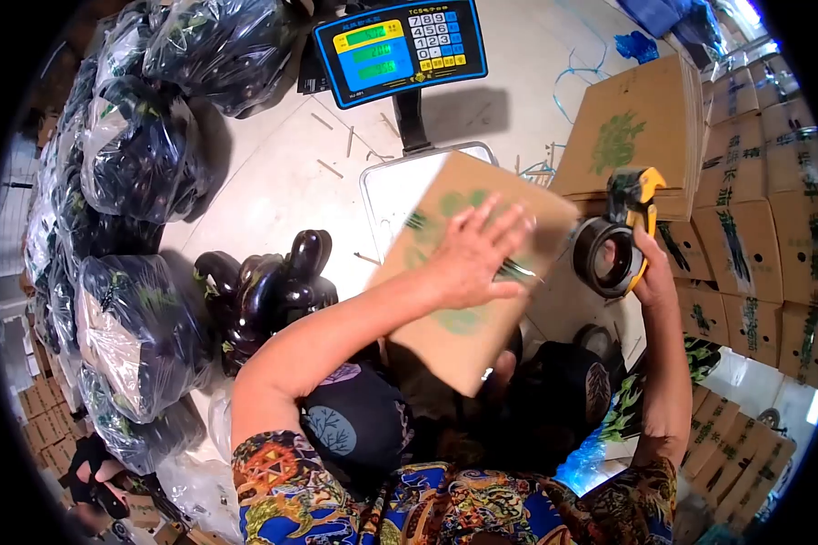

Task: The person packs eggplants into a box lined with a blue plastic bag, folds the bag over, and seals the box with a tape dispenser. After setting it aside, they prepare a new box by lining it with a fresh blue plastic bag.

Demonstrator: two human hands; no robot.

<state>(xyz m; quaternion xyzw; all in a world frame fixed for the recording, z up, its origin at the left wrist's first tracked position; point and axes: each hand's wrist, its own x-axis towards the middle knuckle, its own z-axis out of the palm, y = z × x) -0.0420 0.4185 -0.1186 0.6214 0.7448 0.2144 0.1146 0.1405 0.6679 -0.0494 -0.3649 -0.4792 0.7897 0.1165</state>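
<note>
A closed cardboard box (418, 309) with green print lies tilted in front of me, partly over the metal scale platform (404, 186). Flat on its top, fingers spread, rests my left hand (482, 250). My right hand (650, 268) is wrapped round the yellow handle of a tape dispenser (643, 213), which carries a roll of dark tape (583, 259) and is held just right of the box. The scale's display (400, 50) stands behind the platform. Loose dark eggplants (264, 291) lie left of the box.
Plastic bags of eggplants (141, 150) are piled along the left. Flat cardboard (600, 127) is stacked at the upper right, beside rows of printed boxes (736, 236). Blue strapping (573, 68) and small scraps lie on the floor. Part of another person (100, 472) shows at the lower left.
</note>
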